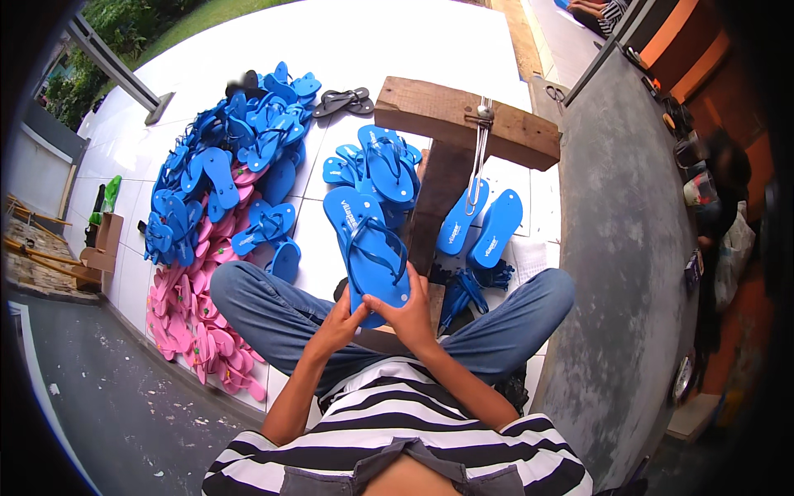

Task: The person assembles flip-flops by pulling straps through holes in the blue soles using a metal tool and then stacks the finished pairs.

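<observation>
Above my lap I hold a blue flip-flop [351, 217] by its heel end, sole lying flat and its blue strap fitted. My left hand [337, 324] grips the heel's left edge. Closed on the right edge is my right hand [405, 312], its thumb on top near the heel. Just beyond lie several finished blue flip-flops [387, 165] in a small pile. Right of the wooden post are two blue soles without straps [500, 229], with a bunch of loose blue straps [465, 299] nearer to my right knee.
A T-shaped wooden stand [463, 122] rises in front of me, with thin metal hooks [477, 161] hanging from its crossbar. To the left spreads a big heap of blue flip-flops [269, 124] and pink flip-flops [207, 322]. A dark pair [343, 102] lies beyond. Scissors [555, 94] rest at right.
</observation>
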Motion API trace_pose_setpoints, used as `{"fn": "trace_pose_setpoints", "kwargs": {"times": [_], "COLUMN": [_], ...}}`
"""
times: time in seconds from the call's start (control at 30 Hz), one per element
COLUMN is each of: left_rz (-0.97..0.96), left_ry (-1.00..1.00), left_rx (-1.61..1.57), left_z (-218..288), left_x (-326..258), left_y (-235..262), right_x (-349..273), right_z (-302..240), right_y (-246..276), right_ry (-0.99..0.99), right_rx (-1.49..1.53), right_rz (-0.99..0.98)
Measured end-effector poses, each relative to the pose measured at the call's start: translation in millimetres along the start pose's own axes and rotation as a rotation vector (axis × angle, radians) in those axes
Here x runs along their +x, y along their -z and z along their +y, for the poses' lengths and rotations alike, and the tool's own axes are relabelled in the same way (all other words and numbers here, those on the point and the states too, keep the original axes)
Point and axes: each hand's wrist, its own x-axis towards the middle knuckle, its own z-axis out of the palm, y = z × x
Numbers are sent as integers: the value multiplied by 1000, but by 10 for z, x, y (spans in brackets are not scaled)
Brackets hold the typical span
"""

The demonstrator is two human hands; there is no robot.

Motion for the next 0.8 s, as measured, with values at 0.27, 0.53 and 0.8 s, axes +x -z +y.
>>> {"fn": "trace_pose_setpoints", "kwargs": {"times": [0.27,0.53,0.8], "left_rz": [-14,143,799], "left_ry": [62,91,-323], "left_rx": [-34,-688,-601], "left_z": [-85,-199,-584], "left_x": [-72,355,1865], "left_y": [173,265,851], "right_x": [164,252,197], "right_z": [49,83,684], "right_y": [-178,-314,-438], "right_ry": [147,272,145], "right_rx": [-63,-294,-182], "right_rz": [-32,-79,-105]}}
